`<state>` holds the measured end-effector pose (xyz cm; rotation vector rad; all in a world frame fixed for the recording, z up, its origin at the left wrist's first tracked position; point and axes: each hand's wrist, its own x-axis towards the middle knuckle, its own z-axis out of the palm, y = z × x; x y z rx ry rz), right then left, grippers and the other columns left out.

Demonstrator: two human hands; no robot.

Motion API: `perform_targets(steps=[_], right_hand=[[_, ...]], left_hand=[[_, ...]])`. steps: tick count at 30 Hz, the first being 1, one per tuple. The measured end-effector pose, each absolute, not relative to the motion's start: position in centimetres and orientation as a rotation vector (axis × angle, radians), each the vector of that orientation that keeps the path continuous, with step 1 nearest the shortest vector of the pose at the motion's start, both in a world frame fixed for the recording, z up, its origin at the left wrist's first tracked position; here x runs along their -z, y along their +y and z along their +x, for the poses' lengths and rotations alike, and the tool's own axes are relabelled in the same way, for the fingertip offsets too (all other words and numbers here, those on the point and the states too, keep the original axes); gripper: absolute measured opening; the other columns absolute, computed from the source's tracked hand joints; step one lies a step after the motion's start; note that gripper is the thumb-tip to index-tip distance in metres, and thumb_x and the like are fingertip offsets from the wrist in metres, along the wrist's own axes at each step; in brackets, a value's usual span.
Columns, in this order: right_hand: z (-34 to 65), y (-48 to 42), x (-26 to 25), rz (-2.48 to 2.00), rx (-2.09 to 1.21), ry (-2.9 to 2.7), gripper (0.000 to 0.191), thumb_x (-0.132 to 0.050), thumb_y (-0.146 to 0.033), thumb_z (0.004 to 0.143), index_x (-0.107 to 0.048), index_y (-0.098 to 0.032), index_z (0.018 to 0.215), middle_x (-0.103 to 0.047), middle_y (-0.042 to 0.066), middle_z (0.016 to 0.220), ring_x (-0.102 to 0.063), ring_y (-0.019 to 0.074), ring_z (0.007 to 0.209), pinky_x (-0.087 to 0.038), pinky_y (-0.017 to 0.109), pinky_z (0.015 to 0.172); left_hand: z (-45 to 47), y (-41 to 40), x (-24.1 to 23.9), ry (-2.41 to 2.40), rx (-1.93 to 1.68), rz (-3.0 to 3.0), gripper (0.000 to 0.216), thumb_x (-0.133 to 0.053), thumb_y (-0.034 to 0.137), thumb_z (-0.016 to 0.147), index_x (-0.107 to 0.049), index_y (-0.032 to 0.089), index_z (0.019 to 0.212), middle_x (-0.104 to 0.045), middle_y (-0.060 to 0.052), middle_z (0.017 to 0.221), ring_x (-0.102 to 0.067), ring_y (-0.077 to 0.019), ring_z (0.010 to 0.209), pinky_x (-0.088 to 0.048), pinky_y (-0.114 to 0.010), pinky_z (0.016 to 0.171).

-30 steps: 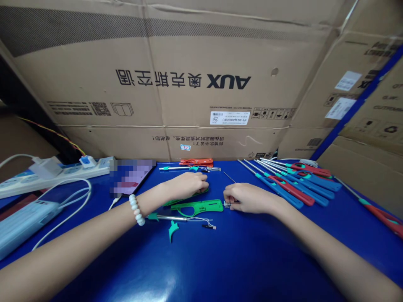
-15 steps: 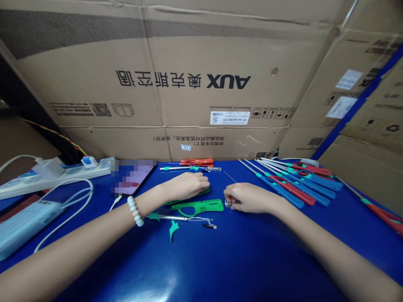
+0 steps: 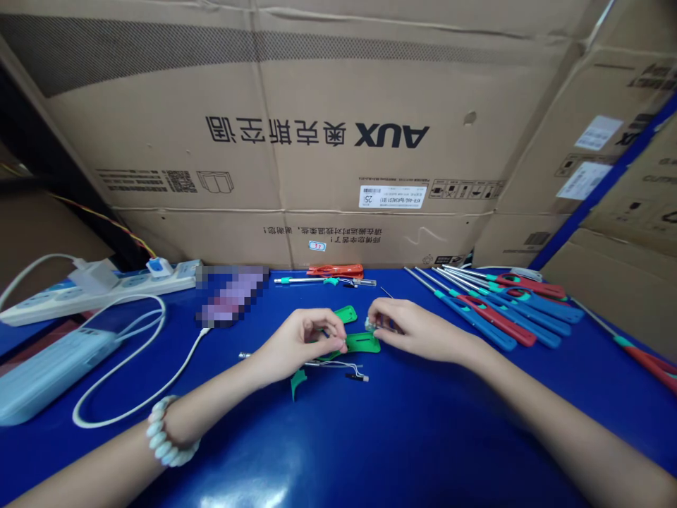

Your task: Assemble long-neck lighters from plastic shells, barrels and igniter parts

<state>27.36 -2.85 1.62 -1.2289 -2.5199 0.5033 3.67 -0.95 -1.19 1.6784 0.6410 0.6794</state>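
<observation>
My left hand (image 3: 296, 343) is in front of the green handle shell (image 3: 364, 343), thumb and fingertips drawn together over its left part; anything between them is hidden. Closed fingers of my right hand (image 3: 410, 324) hold a small clear part with a metal fitting (image 3: 369, 325) just above the shell's right end. A thin metal rod (image 3: 387, 291) sticks out behind that hand. Another green shell half (image 3: 346, 314) lies behind. Below my left hand are a green trigger (image 3: 298, 383) and a metal lighter tube (image 3: 245, 355), partly covered, with white wires and a black piece (image 3: 357, 377).
Orange shells (image 3: 336, 271) and a lighter tube assembly (image 3: 296, 281) lie at the back. Blue and red long lighters (image 3: 491, 310) fan out at right, with another at the far right edge (image 3: 648, 360). Phone (image 3: 233, 293), power strip (image 3: 174, 275) and power bank (image 3: 58, 377) stand left. Cardboard (image 3: 317, 162) walls the back.
My left hand has come back toward me and turned, uncovering the rear green shell. My right hand has lifted the clear part slightly up and left, over the front shell's end.
</observation>
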Motion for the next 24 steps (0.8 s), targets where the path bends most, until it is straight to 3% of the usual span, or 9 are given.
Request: perform_targets(steps=[3, 11, 18, 24], right_hand=[[26.5, -3.7, -1.8, -1.176, -0.603, -2.442, 0.005, -0.048, -0.022, 0.091, -0.05, -0.019, 0.095, -0.06, 0.002, 0.084, -0.054, 0.0148, 0.074, -0.04, 0.025, 0.067], [25.3, -4.7, -1.7, -1.144, -0.655, -2.39, 0.005, -0.049, -0.024, 0.093, -0.046, -0.02, 0.096, -0.058, 0.0, 0.083, -0.053, 0.0136, 0.073, -0.038, 0.023, 0.063], [24.8, -5.2, -1.6, -1.113, -0.684, -2.423, 0.009, -0.041, -0.026, 0.097, -0.044, -0.021, 0.103, -0.057, 0.0, 0.083, -0.052, 0.0135, 0.07, -0.039, 0.025, 0.065], [24.7, -5.4, -1.7, -1.094, -0.687, -2.426, 0.011, -0.04, -0.028, 0.097, -0.044, -0.021, 0.105, -0.058, 0.002, 0.088, -0.053, 0.0141, 0.074, -0.04, 0.026, 0.068]], left_hand=[[3.5, -1.3, 2.1, 0.711, -0.748, 1.58, 0.028, -0.07, 0.037, 0.075, -0.064, 0.014, 0.089, -0.069, -0.004, 0.076, -0.063, -0.0146, 0.07, -0.048, -0.027, 0.069], [3.0, -1.9, 2.5, 0.81, -0.847, 1.555, 0.03, -0.069, 0.043, 0.075, -0.062, 0.013, 0.075, -0.063, -0.002, 0.068, -0.058, -0.0129, 0.065, -0.045, -0.024, 0.063], [2.7, -2.4, 1.9, 0.667, -0.609, 1.512, 0.031, -0.063, 0.042, 0.082, -0.057, 0.012, 0.079, -0.059, -0.001, 0.068, -0.049, -0.0084, 0.058, -0.041, -0.019, 0.054], [2.9, -2.6, 2.2, 0.602, -0.575, 1.43, 0.036, -0.063, 0.045, 0.081, -0.054, 0.012, 0.07, -0.057, -0.001, 0.062, -0.05, -0.0089, 0.055, -0.04, -0.019, 0.051]])
